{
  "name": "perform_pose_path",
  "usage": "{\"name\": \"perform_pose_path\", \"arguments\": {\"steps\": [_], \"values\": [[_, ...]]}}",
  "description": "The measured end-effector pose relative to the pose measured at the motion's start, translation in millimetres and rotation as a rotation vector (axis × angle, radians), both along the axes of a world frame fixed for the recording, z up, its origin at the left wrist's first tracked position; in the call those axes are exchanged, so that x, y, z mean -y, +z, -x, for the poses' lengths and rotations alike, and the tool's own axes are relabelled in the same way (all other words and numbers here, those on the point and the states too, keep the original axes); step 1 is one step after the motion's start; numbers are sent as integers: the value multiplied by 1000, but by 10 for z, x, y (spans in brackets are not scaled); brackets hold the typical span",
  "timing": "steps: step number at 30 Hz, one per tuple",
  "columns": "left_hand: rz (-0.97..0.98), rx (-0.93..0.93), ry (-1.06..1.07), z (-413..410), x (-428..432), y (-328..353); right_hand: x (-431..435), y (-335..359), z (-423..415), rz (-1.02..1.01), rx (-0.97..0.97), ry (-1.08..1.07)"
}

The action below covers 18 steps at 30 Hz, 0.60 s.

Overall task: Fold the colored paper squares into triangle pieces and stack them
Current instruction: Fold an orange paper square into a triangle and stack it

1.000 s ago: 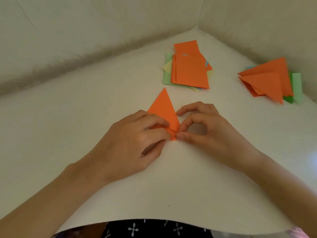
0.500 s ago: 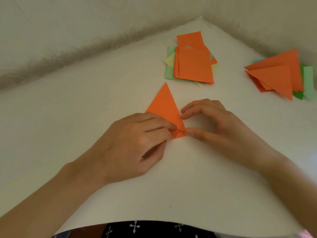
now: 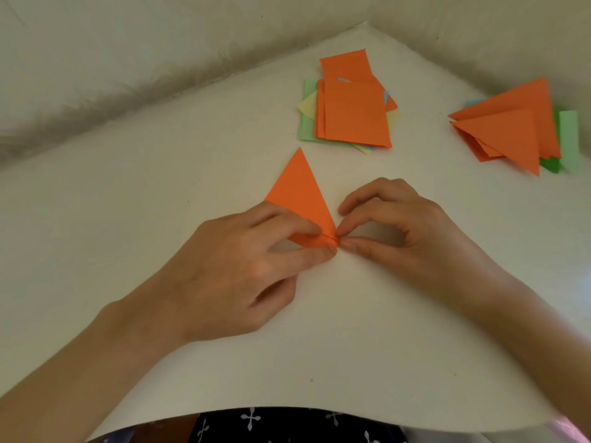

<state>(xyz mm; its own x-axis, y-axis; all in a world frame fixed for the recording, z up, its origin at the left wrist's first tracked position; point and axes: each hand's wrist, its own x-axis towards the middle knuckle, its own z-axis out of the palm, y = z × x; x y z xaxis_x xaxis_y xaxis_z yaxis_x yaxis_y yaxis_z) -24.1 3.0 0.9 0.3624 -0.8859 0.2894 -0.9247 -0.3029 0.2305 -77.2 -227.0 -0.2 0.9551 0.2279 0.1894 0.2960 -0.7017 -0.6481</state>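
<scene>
Head view, near to far. Dark cross-patterned clothing (image 3: 287,426) is seen at the bottom edge, under the rim of the white table sheet (image 3: 319,346). The left hand (image 3: 243,270) is curled, with thumb and forefinger pinched on the near corner of the orange triangle piece (image 3: 300,193). The right hand (image 3: 399,238) is pinched on the same corner tip from the other side, and the two hands' fingertips are just about met there. The corner is judged to be held from both sides so that the layers are lined up and the crease can be pressed sharp. The rest of the piece is laid flat on the sheet, apex pointed away from the grip. The fold is judged nearly done and the piece not yet stacked. Beyond the grip, slightly right, a pile of unfolded squares (image 3: 355,116) is laid, orange on top with green, yellow and blue edges under; likely supply, kept within reach. Far right of the grip, well apart, the stack of folded triangles (image 3: 505,139) is set near the wall (image 3: 128,43), likely the drop-off for finished pieces.
</scene>
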Motion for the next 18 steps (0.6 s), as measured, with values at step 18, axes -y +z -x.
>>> {"name": "perform_pose_path", "arguments": {"steps": [18], "values": [[-8,35,-15,-18,12,-17,-40,24,-1,36,22,-10]]}}
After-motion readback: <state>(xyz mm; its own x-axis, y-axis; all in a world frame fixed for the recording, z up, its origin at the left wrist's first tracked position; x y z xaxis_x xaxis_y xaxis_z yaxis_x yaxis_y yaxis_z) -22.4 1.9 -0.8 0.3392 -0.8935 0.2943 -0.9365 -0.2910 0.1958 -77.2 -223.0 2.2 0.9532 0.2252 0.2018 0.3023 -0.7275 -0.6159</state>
